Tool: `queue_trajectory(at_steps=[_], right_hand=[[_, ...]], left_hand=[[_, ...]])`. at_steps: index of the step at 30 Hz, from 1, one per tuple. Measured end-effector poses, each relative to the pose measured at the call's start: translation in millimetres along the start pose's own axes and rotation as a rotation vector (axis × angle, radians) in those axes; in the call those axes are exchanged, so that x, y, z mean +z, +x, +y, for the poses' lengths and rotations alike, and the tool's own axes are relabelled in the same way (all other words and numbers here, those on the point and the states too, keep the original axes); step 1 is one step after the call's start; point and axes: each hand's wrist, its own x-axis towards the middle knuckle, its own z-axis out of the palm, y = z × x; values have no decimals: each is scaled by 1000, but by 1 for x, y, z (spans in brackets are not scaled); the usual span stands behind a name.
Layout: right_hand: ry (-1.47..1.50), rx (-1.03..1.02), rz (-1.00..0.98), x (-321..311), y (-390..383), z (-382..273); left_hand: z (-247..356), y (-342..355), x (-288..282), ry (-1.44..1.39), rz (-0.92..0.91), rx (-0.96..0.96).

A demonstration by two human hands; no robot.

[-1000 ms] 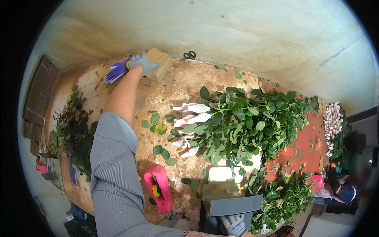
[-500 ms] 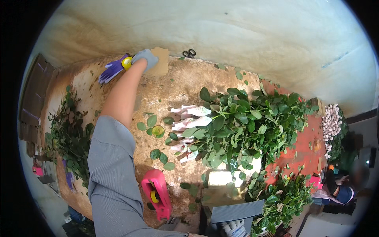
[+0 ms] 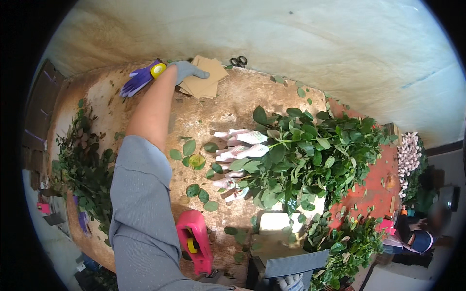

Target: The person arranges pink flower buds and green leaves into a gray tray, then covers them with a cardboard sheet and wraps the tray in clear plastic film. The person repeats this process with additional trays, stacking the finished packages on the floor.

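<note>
My left hand (image 3: 187, 72), in a grey glove, reaches to the back of the table. Its thumb lies across a fanned stack of brown cardboard sheets (image 3: 208, 80); the other fingers are mostly hidden, and the hand looks closed on the sheets. Beside that wrist lies a purple glove (image 3: 138, 80) with a round yellow tape roll (image 3: 158, 71) at its cuff end. At the lower edge, my right hand (image 3: 291, 282), gloved in white and grey, has bent fingers against the underside of a grey ribbed panel (image 3: 297, 264). Much of it is cut off.
Leafy stems with white sleeved heads (image 3: 242, 150) lie mid-table. A pink tape dispenser (image 3: 195, 242) stands near the front. Black scissors (image 3: 238, 61) rest by the wall. More leafy stems (image 3: 85, 169) lie left. A person in a dark cap (image 3: 421, 241) is at far right.
My left hand has shifted slightly right over the cardboard sheets, and its thumb now shows. The sheets have spread from a neat stack into a fan. My right hand stays at the ribbed panel.
</note>
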Motion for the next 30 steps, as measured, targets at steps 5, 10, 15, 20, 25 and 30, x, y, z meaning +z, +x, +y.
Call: queue_trajectory(at_steps=[5,10,15,20,25,30], right_hand=[[-10,0,-10,1,3,1],[-17,-13,-7,1,1,3],[-23,-25,-2,3,-3,5],[-31,-39,23,9,-13,8],[-45,-56,46,13,-23,10],[-21,-40,48,16,-27,10]], left_hand=[[4,10,18,214,110,17],[4,0,35,158,267,46],[12,-14,49,310,219,26],[28,-47,95,730,387,4],[9,-97,77,796,371,-9],[20,-190,53,1198,362,112]])
